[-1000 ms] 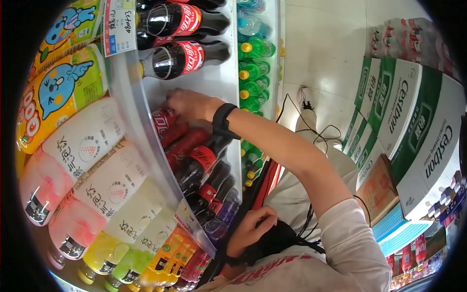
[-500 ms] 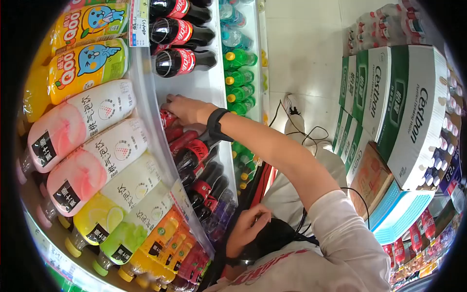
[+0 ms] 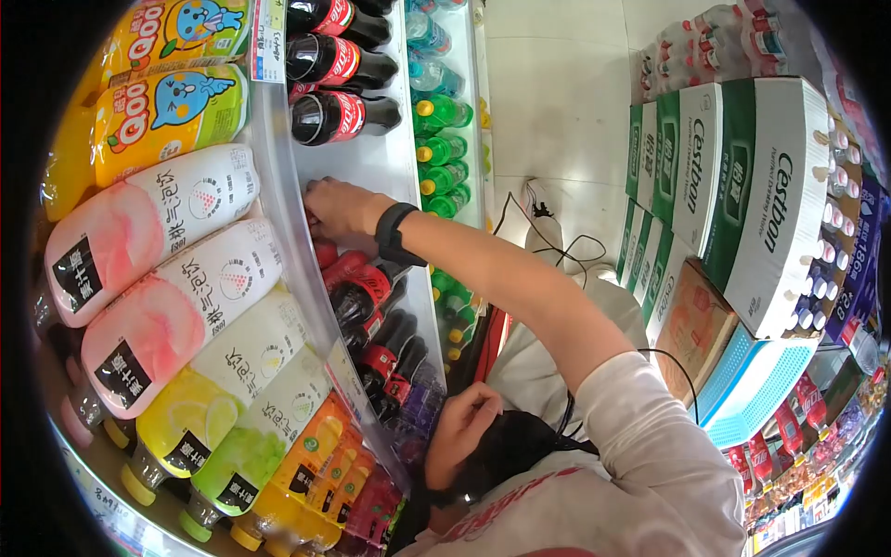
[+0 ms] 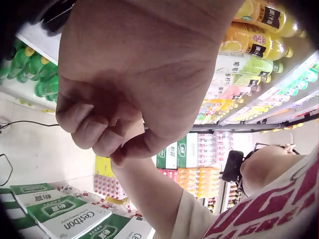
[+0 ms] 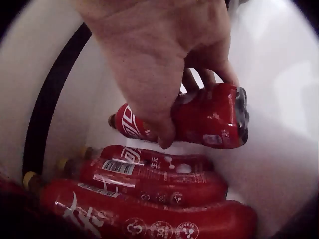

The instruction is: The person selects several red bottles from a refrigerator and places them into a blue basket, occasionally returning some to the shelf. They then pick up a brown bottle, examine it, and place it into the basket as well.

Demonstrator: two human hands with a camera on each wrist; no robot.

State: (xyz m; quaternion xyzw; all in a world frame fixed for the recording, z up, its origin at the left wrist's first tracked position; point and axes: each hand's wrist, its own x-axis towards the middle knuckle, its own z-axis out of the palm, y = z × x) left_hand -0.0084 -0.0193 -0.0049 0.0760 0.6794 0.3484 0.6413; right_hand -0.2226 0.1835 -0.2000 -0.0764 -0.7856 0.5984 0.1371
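Reaching over a white shelf, a person's right hand shows left of centre in the head view; its fingertips are hidden there. Colourful drink bottles crowd the left of the frame. Pale floor tiles spread across the upper centre, with stacked green-and-white cartons at right and a blue basket at lower right. The left hand is at lower centre.

In the left wrist view, that left hand fills the top and centre, its fingers loosely curled together beside the thumb. Rows of shelved bottles line the upper right; cartons lie at lower left.

In the right wrist view, fingers and thumb clamp a red bottle near the centre, lying sideways, cap to the left. Three similar red bottles lie lower in the frame, with a pale, smooth wall at right.
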